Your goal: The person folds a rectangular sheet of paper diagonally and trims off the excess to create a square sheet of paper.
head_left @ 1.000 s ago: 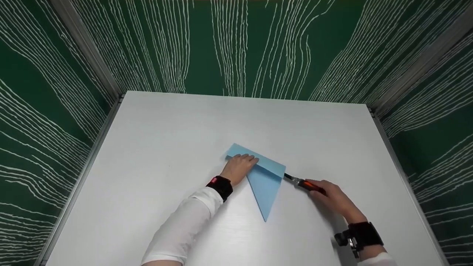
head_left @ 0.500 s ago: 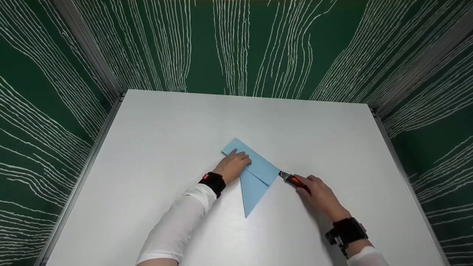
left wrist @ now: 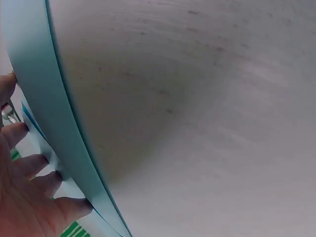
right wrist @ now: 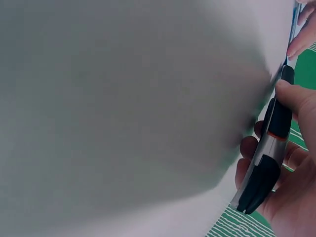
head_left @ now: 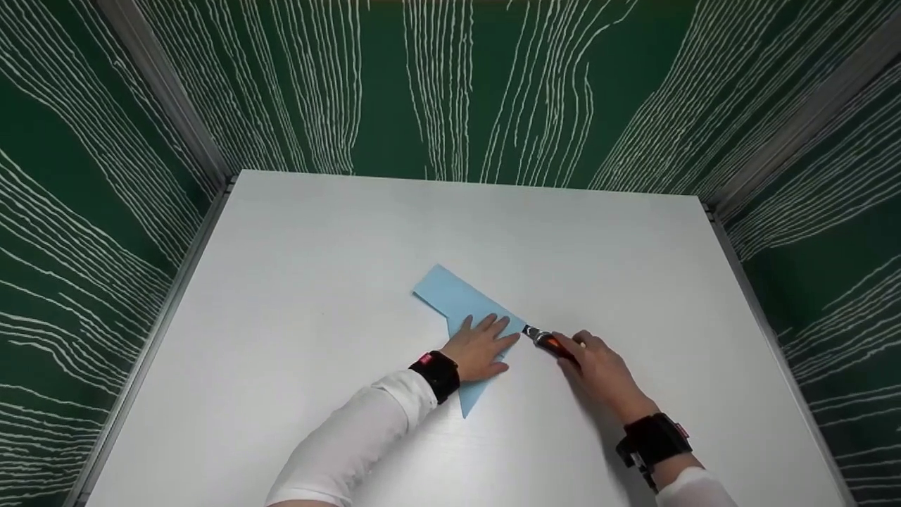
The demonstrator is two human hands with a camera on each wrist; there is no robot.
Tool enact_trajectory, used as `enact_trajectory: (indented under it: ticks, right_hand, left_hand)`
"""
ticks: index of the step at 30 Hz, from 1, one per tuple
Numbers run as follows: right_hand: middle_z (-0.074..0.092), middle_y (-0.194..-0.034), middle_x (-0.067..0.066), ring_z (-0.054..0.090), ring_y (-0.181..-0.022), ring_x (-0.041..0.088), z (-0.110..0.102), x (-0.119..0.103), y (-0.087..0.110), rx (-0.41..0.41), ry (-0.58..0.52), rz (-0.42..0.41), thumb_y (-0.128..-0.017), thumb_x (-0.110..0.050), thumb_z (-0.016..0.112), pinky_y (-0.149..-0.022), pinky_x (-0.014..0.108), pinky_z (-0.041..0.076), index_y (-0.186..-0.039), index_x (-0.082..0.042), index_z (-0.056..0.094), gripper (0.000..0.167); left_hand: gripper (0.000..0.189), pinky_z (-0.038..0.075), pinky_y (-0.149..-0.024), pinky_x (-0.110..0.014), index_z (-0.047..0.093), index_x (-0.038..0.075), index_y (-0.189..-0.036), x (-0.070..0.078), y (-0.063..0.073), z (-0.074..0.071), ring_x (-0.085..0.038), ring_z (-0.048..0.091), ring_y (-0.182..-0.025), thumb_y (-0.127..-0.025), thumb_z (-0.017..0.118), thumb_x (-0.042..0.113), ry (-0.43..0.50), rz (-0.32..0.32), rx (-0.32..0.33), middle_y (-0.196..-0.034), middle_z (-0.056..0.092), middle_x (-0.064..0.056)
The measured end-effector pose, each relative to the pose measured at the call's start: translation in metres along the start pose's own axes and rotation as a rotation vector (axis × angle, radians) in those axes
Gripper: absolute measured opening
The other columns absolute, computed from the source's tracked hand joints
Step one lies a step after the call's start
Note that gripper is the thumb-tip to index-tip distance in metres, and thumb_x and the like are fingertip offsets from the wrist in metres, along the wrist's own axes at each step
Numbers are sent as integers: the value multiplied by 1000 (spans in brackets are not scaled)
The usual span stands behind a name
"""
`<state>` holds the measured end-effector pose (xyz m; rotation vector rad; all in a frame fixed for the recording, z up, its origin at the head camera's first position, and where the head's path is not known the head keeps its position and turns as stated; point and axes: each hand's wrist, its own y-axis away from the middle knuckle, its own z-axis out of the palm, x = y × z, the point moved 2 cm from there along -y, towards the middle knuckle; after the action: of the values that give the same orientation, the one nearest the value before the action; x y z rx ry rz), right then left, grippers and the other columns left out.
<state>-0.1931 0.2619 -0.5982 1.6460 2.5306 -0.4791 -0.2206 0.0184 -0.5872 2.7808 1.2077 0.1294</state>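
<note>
Knife [head_left: 547, 342] is meeting folded blue paper [head_left: 454, 292] on the white table [head_left: 317, 225].
Right hand [head_left: 604, 370] is gripping the handle, probably steering the tip at the paper's right corner; just beyond, the left hand [head_left: 480, 350] is pressing, fingers spread, seemingly preventing slippage; a green wall [head_left: 383, 91] is standing behind.

The left hand [head_left: 480, 352] lies palm down, its fingers [head_left: 505, 343] fairly straight and fanned apart, the thumb [head_left: 498, 369] set out on the near side of them. Behind those fingers the left arm [head_left: 359, 443] slants back in a white sleeve. Just right of them, the right hand [head_left: 598, 370] is curled in a grip, thumb opposite the bent fingers, its arm [head_left: 674, 472] trailing behind, nearside.
</note>
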Motion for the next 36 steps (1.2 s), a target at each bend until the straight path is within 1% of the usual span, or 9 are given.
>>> enact_trajectory:
  ticks: [2, 5, 7, 10, 13, 16, 21, 27, 36]
  right_hand:
    - [62, -100, 18, 66, -84, 34, 1, 1, 0, 13, 17, -3, -86, -12, 78, -67, 47, 57, -130, -14, 65, 46]
    - [62, -97, 17, 65, -80, 34, 2, 3, -1, 43, 47, -17, -84, -11, 80, -63, 46, 56, -130, -16, 66, 48]
    - [62, -96, 17, 64, -79, 33, 3, 4, -1, 63, 71, -37, -84, -11, 80, -61, 46, 56, -130, -15, 66, 48]
    - [62, -95, 15, 63, -79, 31, 4, 6, -1, 87, 106, -66, -83, -10, 80, -59, 45, 54, -129, -15, 66, 48]
    - [63, -96, 14, 61, -81, 31, 5, 6, -2, 92, 121, -82, -84, -9, 80, -59, 44, 54, -130, -15, 67, 48]
    - [63, -97, 14, 60, -83, 31, 5, 6, -2, 84, 120, -78, -85, -7, 78, -60, 45, 53, -131, -16, 66, 48]
    - [62, -101, 18, 59, -87, 34, 7, 9, -2, 78, 87, -44, -85, -5, 77, -66, 48, 53, -130, -17, 67, 48]
    - [62, -101, 19, 59, -91, 35, 9, 13, -4, 94, 2, 1, -84, -4, 77, -77, 51, 52, -130, -19, 68, 49]
    - [62, -98, 20, 57, -88, 35, 9, 14, -10, 128, -55, 0, -83, 0, 78, -76, 51, 51, -127, -15, 70, 48]
  left_hand:
    - [59, 36, -118, -51, 36, 28, -156, -3, 0, -1, -25, 33, -151, -102, 50, 49, 12, 10, -18, -163, 34, -5]
    - [57, 32, -120, -51, 36, 28, -156, -9, -1, -2, -25, 29, -153, -103, 50, 44, 75, 31, -48, -164, 31, -5]
    - [55, 30, -122, -51, 37, 28, -155, -13, -2, 0, -25, 28, -153, -103, 51, 40, 123, 45, -56, -165, 30, -4]
    - [53, 28, -123, -51, 39, 29, -155, -19, -3, 3, -24, 26, -154, -104, 51, 37, 169, 64, -58, -165, 29, -3]
    - [51, 26, -124, -50, 41, 30, -153, -25, -3, 3, -23, 25, -154, -104, 51, 34, 201, 73, -63, -165, 29, -1]
    - [50, 23, -125, -50, 42, 30, -153, -28, -3, 1, -22, 23, -155, -104, 51, 33, 225, 78, -79, -166, 28, 0]
    - [49, 22, -125, -51, 44, 29, -152, -30, -3, 1, -23, 23, -155, -103, 52, 33, 238, 92, -90, -166, 28, -1]
    - [49, 23, -125, -52, 45, 27, -151, -30, -3, 1, -24, 23, -155, -103, 53, 32, 262, 99, -85, -165, 29, -2]
    - [50, 24, -124, -51, 45, 29, -151, -32, -1, -1, -23, 25, -155, -102, 54, 33, 255, 101, -77, -165, 30, 0]
